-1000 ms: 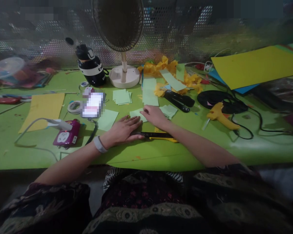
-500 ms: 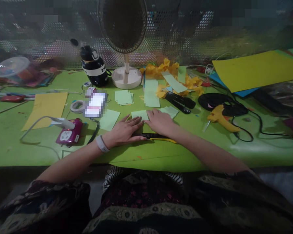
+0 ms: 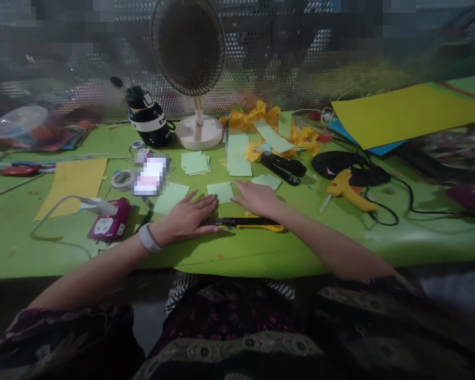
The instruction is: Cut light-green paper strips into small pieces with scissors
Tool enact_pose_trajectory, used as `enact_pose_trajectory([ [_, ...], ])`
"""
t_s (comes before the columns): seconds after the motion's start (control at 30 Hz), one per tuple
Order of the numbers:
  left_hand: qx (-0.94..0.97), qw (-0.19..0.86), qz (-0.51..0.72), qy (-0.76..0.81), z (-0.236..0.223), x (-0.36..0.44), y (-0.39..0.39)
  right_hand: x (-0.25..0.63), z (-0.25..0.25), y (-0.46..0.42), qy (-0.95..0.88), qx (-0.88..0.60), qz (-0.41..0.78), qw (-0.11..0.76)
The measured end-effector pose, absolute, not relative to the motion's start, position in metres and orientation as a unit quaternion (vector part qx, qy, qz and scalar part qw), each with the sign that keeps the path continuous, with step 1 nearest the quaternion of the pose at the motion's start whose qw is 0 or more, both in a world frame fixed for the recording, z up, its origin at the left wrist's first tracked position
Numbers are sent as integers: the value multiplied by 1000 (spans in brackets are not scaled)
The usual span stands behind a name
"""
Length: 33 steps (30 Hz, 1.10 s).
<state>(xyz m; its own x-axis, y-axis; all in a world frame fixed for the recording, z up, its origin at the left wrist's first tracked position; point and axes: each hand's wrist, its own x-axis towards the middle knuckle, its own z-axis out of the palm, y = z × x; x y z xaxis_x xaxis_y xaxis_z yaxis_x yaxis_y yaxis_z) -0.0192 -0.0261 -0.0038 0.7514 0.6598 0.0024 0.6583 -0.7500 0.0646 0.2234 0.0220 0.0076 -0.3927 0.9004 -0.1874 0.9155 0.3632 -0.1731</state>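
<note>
My left hand (image 3: pixel 187 217) lies flat on the green table with its fingers stretched out, touching the edge of a pale green paper piece (image 3: pixel 172 197). My right hand (image 3: pixel 257 199) rests palm down with extended fingers, at the right edge of a small pale green paper (image 3: pixel 219 192) that sits between both hands. Another pale green piece (image 3: pixel 267 181) shows partly from behind the right hand. Just in front of the hands lies a yellow-and-black utility knife (image 3: pixel 241 224); its left end is near my left fingers, and part of it is covered by my right wrist.
Behind are a stack of green paper squares (image 3: pixel 195 162), green strips (image 3: pixel 239 155), a black stapler (image 3: pixel 282 167) and a fan (image 3: pixel 199 132). A yellow glue gun (image 3: pixel 350 191) lies right. Left are a phone (image 3: pixel 151 176), tape (image 3: pixel 122 180) and a purple power adapter (image 3: pixel 109 221).
The hands have moved apart, my left one going left, so more of the paper and the utility knife between them shows. The view has shifted slightly.
</note>
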Motion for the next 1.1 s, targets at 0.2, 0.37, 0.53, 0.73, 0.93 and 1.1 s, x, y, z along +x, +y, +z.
enact_pose_trajectory([
  [0.2, 931, 33, 32, 362, 2, -20, -24, 225, 6, 24, 829, 546, -117, 22],
  [0.37, 829, 134, 74, 538, 21, 6, -4, 226, 6, 23, 835, 538, -113, 18],
  [0.53, 738, 414, -25, 532, 14, 20, 33, 227, 6, 23, 835, 539, -113, 12],
  [0.73, 736, 485, -26, 472, 2, 16, 51, 226, 5, 24, 835, 538, -113, 15],
  [0.93, 650, 527, -21, 547, 7, 19, 50, 226, 11, 22, 834, 537, -122, 30],
  [1.1, 638, 529, -36, 559, 10, 15, 47, 225, 14, 22, 830, 543, -125, 36],
])
